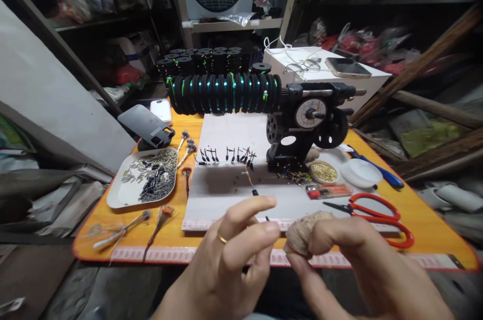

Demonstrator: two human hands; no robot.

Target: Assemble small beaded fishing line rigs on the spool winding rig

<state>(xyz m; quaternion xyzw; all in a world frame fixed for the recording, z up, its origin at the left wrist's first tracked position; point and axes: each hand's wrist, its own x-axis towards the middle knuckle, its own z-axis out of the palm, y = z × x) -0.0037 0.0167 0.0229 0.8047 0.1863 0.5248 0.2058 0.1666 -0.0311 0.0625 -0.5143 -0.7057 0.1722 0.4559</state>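
My left hand [234, 254], with a ring on one finger, is curled in a pinch above the table's front edge. A tiny dark tip [267, 219] shows between its fingers; the rest of that piece is hidden. Close beside it, my right hand [350, 254] has its thumb and bent index finger closed at a beige, ribbed cloth-like wrapping [300, 234]. Whether this wrapping covers a finger or is held, I cannot tell. Just beyond my left fingertips is a thin wire piece with a black end [255, 192]. Several small black-ended pieces [228, 155] stand in a row on the white board [215, 191].
A black winding machine [289, 144] carries a row of black spools [226, 93]. Left stands a tray of small metal and black parts [113, 194], near wire bundles [162, 219]. Red-handled scissors [377, 212], a lighter [313, 191], a bead dish [323, 172] and blue-handled pliers [390, 177] lie right.
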